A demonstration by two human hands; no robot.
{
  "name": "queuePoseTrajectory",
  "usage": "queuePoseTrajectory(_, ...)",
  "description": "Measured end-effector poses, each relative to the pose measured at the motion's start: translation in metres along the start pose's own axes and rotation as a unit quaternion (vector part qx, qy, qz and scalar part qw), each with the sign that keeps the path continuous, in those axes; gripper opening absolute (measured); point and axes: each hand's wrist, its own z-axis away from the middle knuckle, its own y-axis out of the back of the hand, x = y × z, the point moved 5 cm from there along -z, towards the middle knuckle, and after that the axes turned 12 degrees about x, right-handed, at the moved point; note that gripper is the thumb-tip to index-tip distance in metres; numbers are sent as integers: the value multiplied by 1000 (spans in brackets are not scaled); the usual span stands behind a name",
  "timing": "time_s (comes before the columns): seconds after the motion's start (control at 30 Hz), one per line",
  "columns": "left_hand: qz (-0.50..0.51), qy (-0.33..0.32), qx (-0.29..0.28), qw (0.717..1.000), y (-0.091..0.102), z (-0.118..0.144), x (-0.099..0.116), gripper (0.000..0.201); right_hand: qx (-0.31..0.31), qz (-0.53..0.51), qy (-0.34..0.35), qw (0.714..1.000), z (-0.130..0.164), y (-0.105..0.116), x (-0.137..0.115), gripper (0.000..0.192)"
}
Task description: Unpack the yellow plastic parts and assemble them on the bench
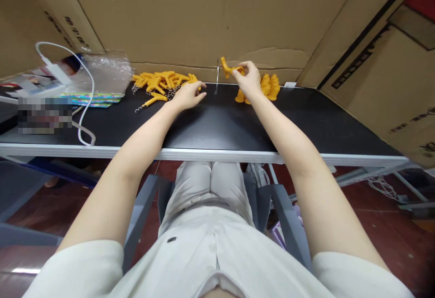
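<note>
My right hand (pixel 249 81) is raised over the right half of the black table, its fingers closed on a branching orange-yellow figure (pixel 225 68) that looks like soft plastic. Just behind and below that hand stand several more orange-yellow figures (pixel 271 87), grouped together and partly covered by it. At the right edge of a pile of orange-yellow pieces with metal key chains (pixel 166 79) rests my left hand (pixel 188 95). Its thumb and fingers are apart, and nothing shows between them. One keychain piece (pixel 155 99) lies at the front of the pile.
The black table (pixel 217 125) has a pale metal front edge. Cardboard walls (pixel 217 21) close off its back and right. To the left lie a clear plastic bag (pixel 105 73), a white cable (pixel 92 85) and colourful packets (pixel 91 100). A small white piece (pixel 290 84) sits against the back.
</note>
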Motion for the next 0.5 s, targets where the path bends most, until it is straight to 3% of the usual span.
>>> queuePoseTrajectory(0.1,-9,-11,-17,1000,-3,0,0,29,-11,188,108,976,1,-20,-1,34)
queuePoseTrajectory(0.27,-4,-13,-36,999,-4,0,0,25,-118,374,199,898,13,-62,10,53)
queuePoseTrajectory(0.37,-14,-17,-45,999,-3,1,3,25,-130,431,188,873,12,-68,20,57)
queuePoseTrajectory(0.5,-29,-23,-58,998,-2,2,7,28,-101,451,147,875,2,-57,33,57)
